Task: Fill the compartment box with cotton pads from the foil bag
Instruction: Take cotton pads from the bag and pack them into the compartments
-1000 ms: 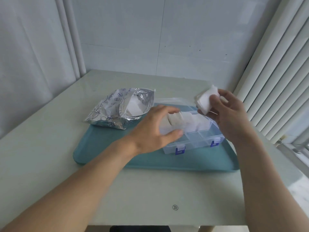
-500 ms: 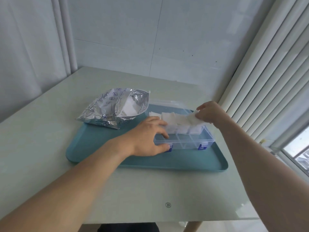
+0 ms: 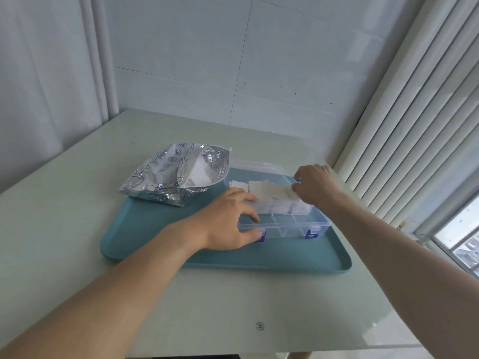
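Table (image 3: 64,229): pale, glossy, set against a white wall.

Tray (image 3: 155,229): teal, lying across the table's middle and carrying the bag and the box.

Bag (image 3: 166,182): crumpled silver foil with blue print, on the tray's far left corner at about 10 o'clock from the tray's centre; its mouth gapes toward the box (white pads show inside).

Left hand (image 3: 228,221): at the box's near left corner, fingers curled over the rim and thumb against the front wall beside a blue latch (image 3: 261,237); it grips the box.

Box (image 3: 290,224): clear plastic, divided into compartments, lid open and lying back at 12 o'clock. It sits right of the tray's centre. The far row holds pads (image 3: 267,189) piled above the rim; the near row's visible cells hold none.

Right hand (image 3: 315,183): at the box's far right, about 2 o'clock from its centre, fingers bent and pinching the right end of the pad pile.

Blinds (image 3: 414,125): white vertical slats along the right edge.
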The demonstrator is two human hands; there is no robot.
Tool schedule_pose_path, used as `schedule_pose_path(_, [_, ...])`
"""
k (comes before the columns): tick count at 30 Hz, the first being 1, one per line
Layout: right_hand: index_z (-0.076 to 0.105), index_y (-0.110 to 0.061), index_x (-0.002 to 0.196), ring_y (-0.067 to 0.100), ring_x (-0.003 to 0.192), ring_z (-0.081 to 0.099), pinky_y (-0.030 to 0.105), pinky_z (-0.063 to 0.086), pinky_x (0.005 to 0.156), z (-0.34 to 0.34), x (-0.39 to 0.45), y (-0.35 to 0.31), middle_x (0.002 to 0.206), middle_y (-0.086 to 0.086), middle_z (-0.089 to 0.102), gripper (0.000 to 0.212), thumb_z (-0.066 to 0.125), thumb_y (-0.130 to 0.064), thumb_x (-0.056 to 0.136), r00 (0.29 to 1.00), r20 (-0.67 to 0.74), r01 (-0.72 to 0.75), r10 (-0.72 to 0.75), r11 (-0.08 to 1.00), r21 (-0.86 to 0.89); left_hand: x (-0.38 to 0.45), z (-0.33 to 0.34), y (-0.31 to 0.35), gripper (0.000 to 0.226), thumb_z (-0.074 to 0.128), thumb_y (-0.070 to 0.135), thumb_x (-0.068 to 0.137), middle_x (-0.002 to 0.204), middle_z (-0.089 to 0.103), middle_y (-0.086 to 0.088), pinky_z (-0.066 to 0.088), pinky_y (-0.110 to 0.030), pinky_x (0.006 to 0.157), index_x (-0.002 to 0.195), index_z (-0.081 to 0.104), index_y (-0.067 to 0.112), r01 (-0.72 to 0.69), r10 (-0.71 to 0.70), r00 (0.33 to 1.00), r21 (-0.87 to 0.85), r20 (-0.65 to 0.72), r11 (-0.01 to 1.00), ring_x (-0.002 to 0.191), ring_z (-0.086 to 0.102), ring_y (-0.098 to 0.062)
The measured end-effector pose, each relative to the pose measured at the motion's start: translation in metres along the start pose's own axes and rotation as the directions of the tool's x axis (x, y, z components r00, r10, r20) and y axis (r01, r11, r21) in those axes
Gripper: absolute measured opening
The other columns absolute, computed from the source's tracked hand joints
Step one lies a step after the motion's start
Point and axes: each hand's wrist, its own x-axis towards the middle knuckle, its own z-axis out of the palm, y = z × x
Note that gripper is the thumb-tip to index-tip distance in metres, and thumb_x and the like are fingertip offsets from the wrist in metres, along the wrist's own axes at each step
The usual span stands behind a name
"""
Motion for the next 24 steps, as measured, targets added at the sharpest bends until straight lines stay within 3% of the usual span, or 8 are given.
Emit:
schedule_pose_path(3, [0.068, -0.018, 0.113, 0.028, 0.105, 0.059, 0.034, 0.046, 0.084, -0.019, -0.003, 0.007, 0.115, 0.01, 0.062, 0.023, 0.068, -0.015, 0.09, 0.99, -0.025, 0.139, -0.137, 0.987, 0.081, 0.0, 0.0, 0.0, 0.034, 0.071, 0.046, 0.086, 0.148, 0.044, 0.005, 0.019, -0.025, 0.118, 0.112, 0.072, 0.024, -0.002, 0.002, 1.0, -0.007, -0.001, 1.0, 0.142, 0.026, -0.009])
schedule_pose_path(7, [0.072, -0.031, 0.116, 0.012, 0.09, 0.061, 0.027, 0.045, 0.088, -0.051, -0.004, 0.015, 0.107, -0.006, 0.069, 0.038, 0.07, -0.008, 0.087, 0.893, 0.371, 0.253, -0.253, 0.966, 0.05, 0.0, 0.001, -0.001, 0.034, 0.071, 0.046, 0.086, 0.148, 0.044, 0.006, 0.019, -0.026, 0.118, 0.112, 0.072, 0.025, -0.001, 0.001, 1.0, -0.006, 0.0, 1.0, 0.142, 0.025, -0.008])
schedule_pose_path(9, [0.07, -0.034, 0.12, 0.007, 0.088, 0.06, 0.027, 0.043, 0.088, -0.056, 0.001, 0.015, 0.11, -0.009, 0.069, 0.043, 0.075, -0.009, 0.085, 0.861, 0.439, 0.269, -0.257, 0.962, 0.035, 0.001, 0.001, -0.002, 0.034, 0.07, 0.047, 0.086, 0.148, 0.043, 0.007, 0.019, -0.026, 0.118, 0.111, 0.072, 0.024, -0.001, 0.001, 1.0, -0.012, 0.004, 1.0, 0.142, 0.025, -0.007])
schedule_pose_path(13, [0.071, -0.032, 0.12, 0.014, 0.098, 0.061, 0.026, 0.04, 0.088, -0.054, 0.01, 0.007, 0.112, -0.007, 0.07, 0.042, 0.079, -0.016, 0.083, 0.848, 0.466, 0.302, -0.253, 0.953, -0.033, 0.001, 0.001, -0.004, 0.033, 0.07, 0.049, 0.086, 0.147, 0.044, 0.008, 0.02, -0.027, 0.118, 0.109, 0.072, 0.025, -0.006, 0.007, 1.0, -0.018, 0.005, 1.0, 0.141, 0.025, -0.005])
schedule_pose_path(19, [0.072, -0.024, 0.118, 0.017, 0.095, 0.062, 0.028, 0.045, 0.087, -0.045, 0.015, 0.001, 0.109, -0.005, 0.072, 0.041, 0.083, -0.023, 0.079, 0.839, 0.45, 0.388, -0.305, 0.916, -0.101, 0.001, 0.0, -0.005, 0.037, 0.068, 0.057, 0.082, 0.146, 0.044, 0.01, 0.021, -0.028, 0.118, 0.104, 0.073, 0.027, 0.0, 0.001, 1.0, -0.033, 0.021, 0.999, 0.14, 0.025, -0.004])
schedule_pose_path(22, [0.07, -0.028, 0.12, 0.014, 0.099, 0.062, 0.031, 0.046, 0.098, -0.055, 0.015, 0.007, 0.108, -0.008, 0.07, 0.037, 0.079, -0.028, 0.084, 0.83, 0.454, 0.378, -0.324, 0.925, -0.032, 0.001, 0.0, -0.005, 0.033, 0.07, 0.052, 0.085, 0.147, 0.044, 0.01, 0.02, -0.027, 0.118, 0.106, 0.073, 0.026, -0.006, 0.006, 1.0, -0.026, 0.02, 1.0, 0.14, 0.024, -0.004])
schedule_pose_path(24, [0.072, -0.028, 0.117, 0.007, 0.095, 0.061, 0.026, 0.042, 0.094, -0.06, 0.015, 0.009, 0.103, -0.012, 0.067, 0.03, 0.076, -0.031, 0.087, 0.829, 0.434, 0.371, -0.354, 0.927, 0.049, 0.001, -0.001, -0.005, 0.033, 0.07, 0.051, 0.085, 0.147, 0.043, 0.01, 0.019, -0.025, 0.118, 0.106, 0.073, 0.026, -0.009, 0.009, 1.0, -0.016, 0.015, 1.0, 0.14, 0.024, -0.004])
